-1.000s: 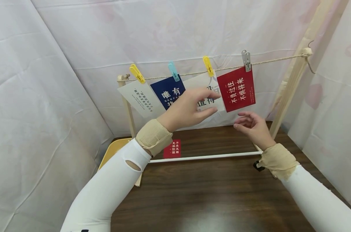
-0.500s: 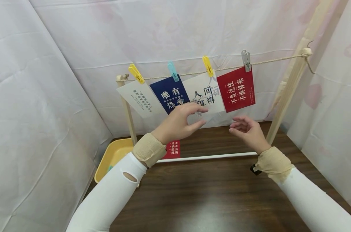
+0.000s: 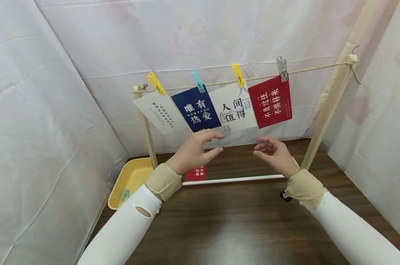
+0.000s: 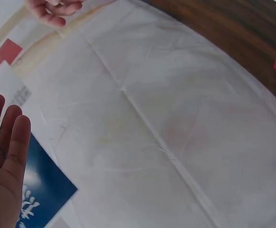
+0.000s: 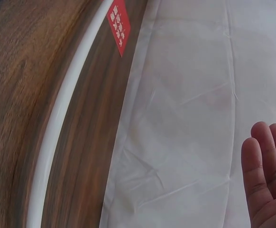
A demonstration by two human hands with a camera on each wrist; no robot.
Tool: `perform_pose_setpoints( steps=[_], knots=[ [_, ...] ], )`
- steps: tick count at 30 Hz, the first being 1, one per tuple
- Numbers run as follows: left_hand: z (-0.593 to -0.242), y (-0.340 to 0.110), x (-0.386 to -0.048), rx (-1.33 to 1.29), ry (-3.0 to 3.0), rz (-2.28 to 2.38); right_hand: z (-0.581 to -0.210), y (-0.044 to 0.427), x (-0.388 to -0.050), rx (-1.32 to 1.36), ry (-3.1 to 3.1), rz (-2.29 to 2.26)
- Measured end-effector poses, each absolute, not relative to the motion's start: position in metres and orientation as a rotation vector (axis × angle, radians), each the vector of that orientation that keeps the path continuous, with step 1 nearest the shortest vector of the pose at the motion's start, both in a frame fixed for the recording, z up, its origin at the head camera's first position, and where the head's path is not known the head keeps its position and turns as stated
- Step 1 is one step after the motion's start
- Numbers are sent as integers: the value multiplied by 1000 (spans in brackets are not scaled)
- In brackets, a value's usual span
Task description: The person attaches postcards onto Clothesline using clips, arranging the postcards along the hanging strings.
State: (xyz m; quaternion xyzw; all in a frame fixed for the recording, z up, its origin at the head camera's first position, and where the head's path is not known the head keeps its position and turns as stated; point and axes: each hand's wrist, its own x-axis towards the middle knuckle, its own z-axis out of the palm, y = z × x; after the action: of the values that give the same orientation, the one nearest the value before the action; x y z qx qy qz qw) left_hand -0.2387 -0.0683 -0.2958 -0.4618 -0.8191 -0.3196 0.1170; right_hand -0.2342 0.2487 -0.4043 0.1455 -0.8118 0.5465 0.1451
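Note:
On a rope (image 3: pixel 315 69) hang a white card with small print (image 3: pixel 161 113), a blue card (image 3: pixel 196 108), a white card with large characters (image 3: pixel 233 108) and a red card (image 3: pixel 271 101). Two yellow clothespins (image 3: pixel 156 84), a light blue clothespin (image 3: pixel 197 81) and a grey clothespin (image 3: pixel 282 69) fasten them. My left hand (image 3: pixel 195 151) is held in the air just below the blue card, fingers and thumb apart, with nothing in it. Below the red card my right hand (image 3: pixel 274 154) hovers with loosely bent fingers, holding nothing. Each wrist view shows spread, bare fingers.
Wooden posts (image 3: pixel 329 117) carry the rope, and a white rod (image 3: pixel 236 180) runs low between them. Another red card (image 3: pixel 196 173) lies on the dark wooden table (image 3: pixel 226 221). At left stands a yellow tray (image 3: pixel 134 176) with a light blue clothespin (image 3: pixel 125 195) in it.
My left hand has moved down and left, away from the front of the hanging cards. My right hand has drifted slightly down and left. The cards hang as before.

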Motion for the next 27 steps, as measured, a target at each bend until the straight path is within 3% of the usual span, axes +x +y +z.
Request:
perform_pose_setpoints(
  steps=[15, 27],
  knots=[
    [-334, -97, -244, -1238, -2522, -910, -416, 226, -239, 488, -2428, 1527],
    [-345, -135, -242, -1089, -2592, -916, -426, 208, -243, 582, -2543, 1440]
  ],
)
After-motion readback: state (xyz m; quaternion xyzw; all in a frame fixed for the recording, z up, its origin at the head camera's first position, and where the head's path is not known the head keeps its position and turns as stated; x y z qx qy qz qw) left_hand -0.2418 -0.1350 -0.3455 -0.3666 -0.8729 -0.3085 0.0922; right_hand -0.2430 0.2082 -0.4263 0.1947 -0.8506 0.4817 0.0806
